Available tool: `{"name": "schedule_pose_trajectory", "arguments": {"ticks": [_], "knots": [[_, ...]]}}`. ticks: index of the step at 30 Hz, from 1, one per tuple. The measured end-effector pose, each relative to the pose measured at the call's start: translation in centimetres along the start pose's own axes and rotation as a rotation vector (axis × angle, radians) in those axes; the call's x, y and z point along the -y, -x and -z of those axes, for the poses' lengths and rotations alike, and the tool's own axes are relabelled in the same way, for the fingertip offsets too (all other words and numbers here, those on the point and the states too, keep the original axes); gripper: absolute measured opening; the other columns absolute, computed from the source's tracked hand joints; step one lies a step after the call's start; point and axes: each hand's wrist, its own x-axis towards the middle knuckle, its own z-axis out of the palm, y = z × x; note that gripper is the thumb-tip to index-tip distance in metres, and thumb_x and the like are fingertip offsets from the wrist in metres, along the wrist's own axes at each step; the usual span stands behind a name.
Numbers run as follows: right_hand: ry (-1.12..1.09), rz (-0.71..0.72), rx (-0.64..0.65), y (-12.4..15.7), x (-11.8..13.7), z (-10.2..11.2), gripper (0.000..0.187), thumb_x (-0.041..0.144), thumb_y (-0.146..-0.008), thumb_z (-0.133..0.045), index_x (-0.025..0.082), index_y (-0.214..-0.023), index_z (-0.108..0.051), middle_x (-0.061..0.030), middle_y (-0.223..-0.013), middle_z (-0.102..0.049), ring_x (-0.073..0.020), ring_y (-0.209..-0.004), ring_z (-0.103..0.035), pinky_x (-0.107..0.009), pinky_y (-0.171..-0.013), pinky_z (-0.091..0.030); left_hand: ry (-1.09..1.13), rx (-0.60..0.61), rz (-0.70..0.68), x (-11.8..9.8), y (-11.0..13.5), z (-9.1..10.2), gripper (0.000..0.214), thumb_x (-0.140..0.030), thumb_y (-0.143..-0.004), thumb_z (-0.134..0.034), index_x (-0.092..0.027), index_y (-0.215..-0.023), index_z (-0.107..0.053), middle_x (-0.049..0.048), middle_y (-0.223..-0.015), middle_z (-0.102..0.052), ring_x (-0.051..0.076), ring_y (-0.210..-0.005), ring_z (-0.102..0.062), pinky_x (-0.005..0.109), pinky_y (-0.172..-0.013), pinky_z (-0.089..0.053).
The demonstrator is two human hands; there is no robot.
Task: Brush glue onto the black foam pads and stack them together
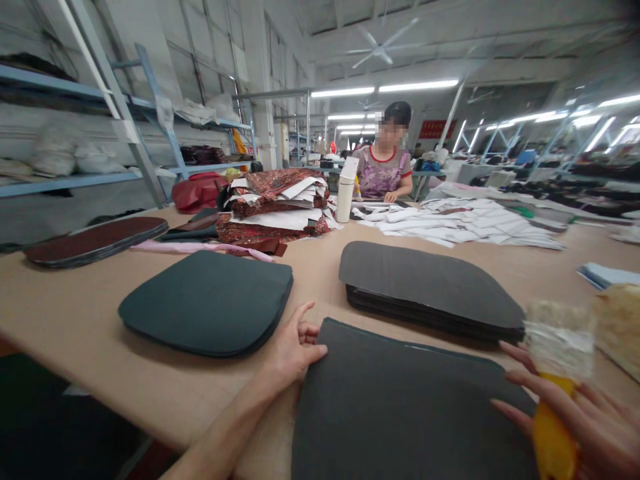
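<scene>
A dark grey rounded sheet (400,407) lies flat in front of me on the tan table (75,313). My left hand (295,347) rests on the sheet's upper left corner, thumb on top, fingers curled at the edge. My right hand (580,420) grips a brush by its yellow handle (553,440); the pale bristles (560,340) point up, just past the sheet's right edge.
A stack of dark green pieces (210,300) lies to the left, a stack of grey pieces (430,287) behind the sheet. Farther back are patterned fabric piles (275,207), white cut pieces (465,223), a white bottle (345,190) and a seated person (385,167). Shelving (125,113) stands at left.
</scene>
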Motion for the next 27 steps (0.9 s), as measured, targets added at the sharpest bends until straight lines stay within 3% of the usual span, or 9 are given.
{"name": "schedule_pose_trajectory", "arguments": {"ticks": [1,2,5,9,15,20,22,27], "knots": [[-0.032,0.131,-0.034,-1.5,1.8,-0.1,0.024,0.041,-0.076,-0.058,0.025,-0.093,-0.061,-0.0114,-0.110,-0.064,-0.0335,-0.100,-0.059,-0.050,-0.080,-0.049,-0.006,-0.007,-0.018,0.1,-0.1,-0.2,0.090,-0.013,-0.052,-0.065,-0.014,-0.132,-0.024,-0.0005,-0.080,-0.061,0.014,-0.077,-0.059,0.027,-0.073,-0.041],[-0.100,0.225,0.063,-3.1,3.8,-0.3,0.026,0.038,-0.077,-0.059,0.026,-0.100,-0.058,-0.0101,-0.111,-0.063,-0.0298,-0.099,-0.060,-0.044,-0.077,-0.052,-0.014,-0.010,-0.036,0.2,-0.1,-0.3,0.090,-0.014,-0.053,-0.065,-0.014,-0.133,-0.024,0.0001,-0.082,-0.061,0.014,-0.076,-0.059,0.026,-0.071,-0.041],[-0.310,0.225,0.212,-6.9,9.6,-2.2,0.019,0.023,-0.084,-0.052,0.025,-0.102,-0.055,-0.0072,-0.104,-0.062,-0.0200,-0.090,-0.063,-0.030,-0.070,-0.055,-0.054,-0.013,-0.086,0.4,0.0,-0.6,0.088,-0.017,-0.057,-0.064,-0.016,-0.134,-0.024,0.0020,-0.086,-0.061,0.013,-0.072,-0.058,0.025,-0.064,-0.040],[-0.380,0.242,0.394,-9.5,14.0,-5.7,0.020,0.018,-0.081,-0.055,0.024,-0.100,-0.056,-0.0061,-0.096,-0.061,-0.0185,-0.083,-0.061,-0.030,-0.070,-0.053,-0.104,0.009,-0.138,0.2,0.4,-0.8,0.082,-0.016,-0.062,-0.061,-0.016,-0.135,-0.024,0.0031,-0.089,-0.062,0.014,-0.076,-0.058,0.025,-0.065,-0.041],[-0.312,0.214,0.362,-9.6,14.2,-7.8,0.017,0.018,-0.081,-0.058,0.022,-0.098,-0.057,-0.0052,-0.086,-0.061,-0.0188,-0.077,-0.059,-0.030,-0.065,-0.051,-0.166,0.005,-0.188,0.3,0.6,-0.8,0.077,-0.014,-0.064,-0.058,-0.018,-0.135,-0.028,0.0026,-0.090,-0.062,0.014,-0.075,-0.056,0.026,-0.066,-0.041],[-0.354,0.352,0.259,-9.2,14.1,-7.9,0.020,0.016,-0.086,-0.050,0.022,-0.105,-0.053,-0.0091,-0.100,-0.062,-0.0218,-0.090,-0.057,-0.036,-0.076,-0.049,-0.150,0.000,-0.166,0.3,0.5,-0.7,0.077,-0.014,-0.063,-0.058,-0.018,-0.134,-0.029,0.0018,-0.088,-0.060,0.012,-0.072,-0.054,0.025,-0.064,-0.040],[-0.370,0.373,0.267,-9.3,14.3,-7.9,0.019,0.016,-0.085,-0.051,0.022,-0.103,-0.053,-0.0081,-0.096,-0.062,-0.0210,-0.087,-0.057,-0.035,-0.074,-0.049,-0.147,0.013,-0.165,0.3,0.5,-0.8,0.078,-0.014,-0.063,-0.059,-0.017,-0.135,-0.028,0.0022,-0.088,-0.060,0.012,-0.071,-0.053,0.026,-0.064,-0.040],[-0.406,0.227,0.342,-9.4,14.9,-8.1,0.017,0.014,-0.080,-0.058,0.021,-0.095,-0.056,-0.0039,-0.084,-0.060,-0.0173,-0.076,-0.058,-0.028,-0.065,-0.048,-0.164,0.000,-0.164,0.4,0.6,-0.9,0.078,-0.012,-0.062,-0.059,-0.019,-0.134,-0.030,0.0012,-0.089,-0.059,0.011,-0.068,-0.050,0.027,-0.067,-0.041]]}}
